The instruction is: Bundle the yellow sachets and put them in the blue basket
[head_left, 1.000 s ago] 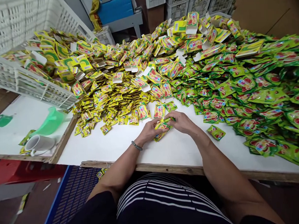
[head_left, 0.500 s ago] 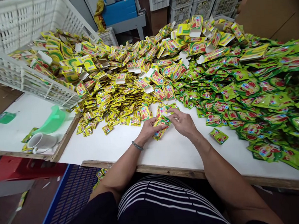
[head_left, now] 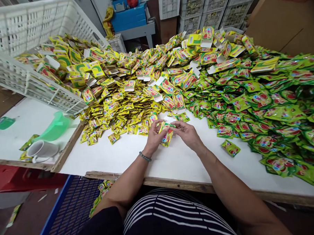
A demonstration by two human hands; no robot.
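**Grip closed from both sides**

The left hand (head_left: pixel 154 137) held a yellow sachet (head_left: pixel 166 134) pinched over the white table (head_left: pixel 109 161); the right hand (head_left: pixel 187 134), apart just before, had closed on its edge; heaped yellow sachets (head_left: pixel 120 108) and green sachets (head_left: pixel 260 106) lay beyond; then a white crate (head_left: pixel 10 30).

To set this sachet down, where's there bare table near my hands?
There's bare white tabletop below your left hand, between the yellow sachets and the wooden front edge. There's more right of your right hand, around a lone sachet. Ahead and far right is crowded, with yellow sachets and green sachets heaped.
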